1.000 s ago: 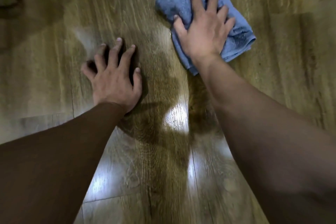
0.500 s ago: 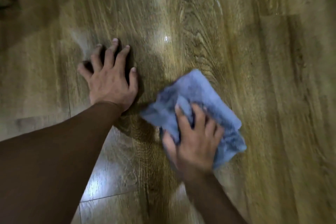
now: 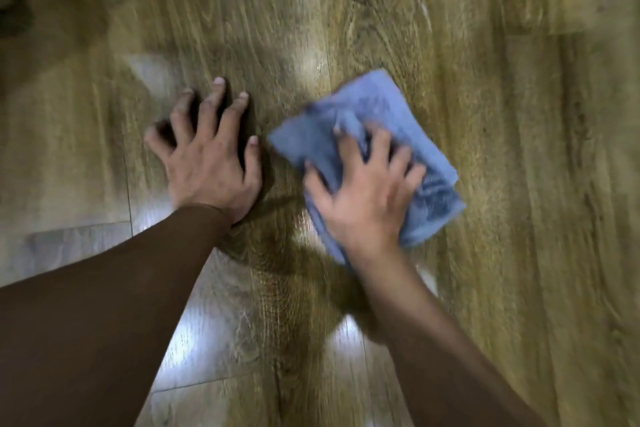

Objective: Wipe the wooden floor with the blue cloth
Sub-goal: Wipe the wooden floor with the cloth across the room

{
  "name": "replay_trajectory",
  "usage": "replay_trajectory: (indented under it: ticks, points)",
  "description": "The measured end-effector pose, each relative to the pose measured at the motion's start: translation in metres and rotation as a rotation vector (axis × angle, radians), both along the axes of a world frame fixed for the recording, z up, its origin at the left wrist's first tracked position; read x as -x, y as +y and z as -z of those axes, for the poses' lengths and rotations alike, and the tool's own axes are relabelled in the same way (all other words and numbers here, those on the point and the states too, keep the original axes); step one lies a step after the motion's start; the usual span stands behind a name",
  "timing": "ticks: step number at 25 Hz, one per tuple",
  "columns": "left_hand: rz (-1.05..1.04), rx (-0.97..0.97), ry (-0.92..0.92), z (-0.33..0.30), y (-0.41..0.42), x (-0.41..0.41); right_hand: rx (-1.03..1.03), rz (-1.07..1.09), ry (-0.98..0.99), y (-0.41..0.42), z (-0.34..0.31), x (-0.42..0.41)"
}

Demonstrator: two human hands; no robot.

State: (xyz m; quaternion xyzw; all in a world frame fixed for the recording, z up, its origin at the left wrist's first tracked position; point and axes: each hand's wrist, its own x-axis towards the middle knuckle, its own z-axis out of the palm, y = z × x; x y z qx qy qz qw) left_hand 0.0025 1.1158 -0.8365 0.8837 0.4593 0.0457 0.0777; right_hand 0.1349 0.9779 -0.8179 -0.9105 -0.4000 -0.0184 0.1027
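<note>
A folded blue cloth (image 3: 367, 114) lies flat on the wooden floor (image 3: 519, 184), right of centre. My right hand (image 3: 363, 198) presses down on its near half with fingers spread and curled into the fabric; the picture is blurred there. My left hand (image 3: 207, 159) rests flat on the floor just left of the cloth, fingers apart, holding nothing. A narrow strip of floor separates its thumb from the cloth's left corner.
The floor has brown wood-grain planks with bright light reflections near the bottom centre (image 3: 346, 340) and below my left arm. A dark shape (image 3: 14, 3) sits at the top left corner. Open floor stretches to the right and ahead.
My right hand pulled the cloth from far ahead toward me, then pushed it forward again to beside my left hand. My left hand has stayed planted.
</note>
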Motion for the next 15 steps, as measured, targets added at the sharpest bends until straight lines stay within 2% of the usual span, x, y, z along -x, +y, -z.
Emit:
replay_trajectory:
  ticks: [4,7,11,15]
  points:
    - [0.001,0.013,-0.018,0.001,0.001,0.0,0.021,0.061,-0.051,0.09,-0.001,-0.069]
    - [-0.015,0.002,-0.001,0.002,-0.001,0.001,0.043,0.028,-0.066,0.116,0.004,-0.092]
    - [-0.008,0.009,-0.019,0.004,0.002,0.001,0.019,0.004,-0.127,0.101,0.006,-0.085]
    - [-0.023,0.012,-0.022,0.003,-0.001,0.001,0.016,-0.044,-0.083,0.05,-0.001,-0.057]
